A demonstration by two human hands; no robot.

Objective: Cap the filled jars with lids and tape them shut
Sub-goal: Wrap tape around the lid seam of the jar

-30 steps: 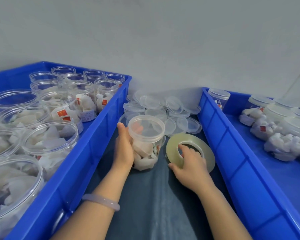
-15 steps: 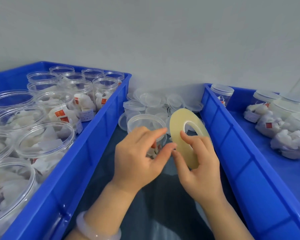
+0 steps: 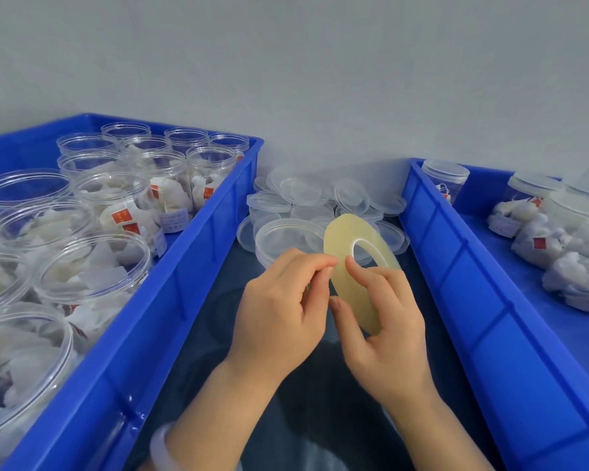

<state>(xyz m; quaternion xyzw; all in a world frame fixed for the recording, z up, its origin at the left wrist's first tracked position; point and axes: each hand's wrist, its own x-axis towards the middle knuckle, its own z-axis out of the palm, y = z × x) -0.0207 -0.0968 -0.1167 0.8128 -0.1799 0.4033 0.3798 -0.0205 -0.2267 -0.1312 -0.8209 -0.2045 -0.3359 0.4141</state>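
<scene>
On your left stood the left crate with open filled jars in it, and on your right the right crate with capped jars in it. Between the two crates, at the back near the wall, lay a pile of loose lids. Just before this pile stood a single jar with a lid on it. Your right hand held the tape roll on its edge before this jar, and your left hand pinched the roll's left edge.
</scene>
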